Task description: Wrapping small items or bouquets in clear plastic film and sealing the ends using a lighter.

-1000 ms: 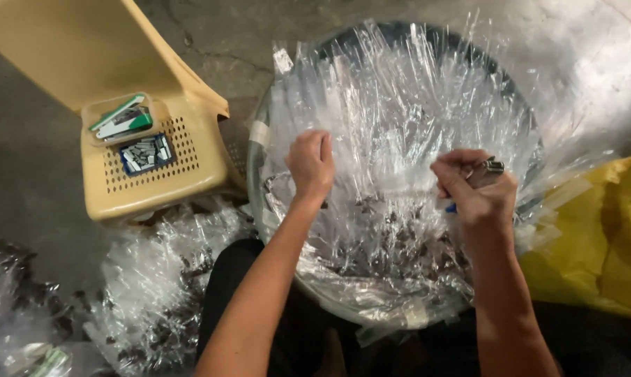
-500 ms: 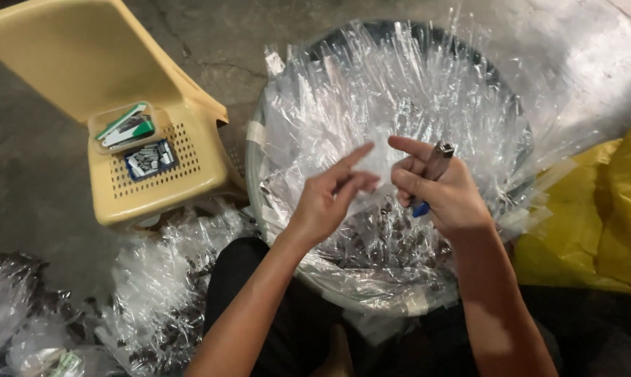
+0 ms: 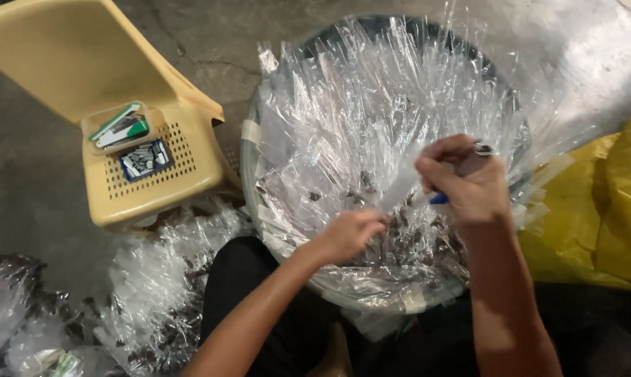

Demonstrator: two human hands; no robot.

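Clear sleeve (image 3: 399,188) | pinched between both hands | yellow chair (image 3: 85,63) left

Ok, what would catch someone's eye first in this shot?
The big round basin at centre, heaped with clear plastic sleeves, stands out. Over it, the right hand pinches one sleeve with a blue-handled tool, the left hand lower. A yellow plastic chair sits upper left.

An informal packing workspace: bare concrete floor (image 3: 29,188), a plastic chair (image 3: 85,77) serving as a stand, heaps of clear bags (image 3: 155,293).
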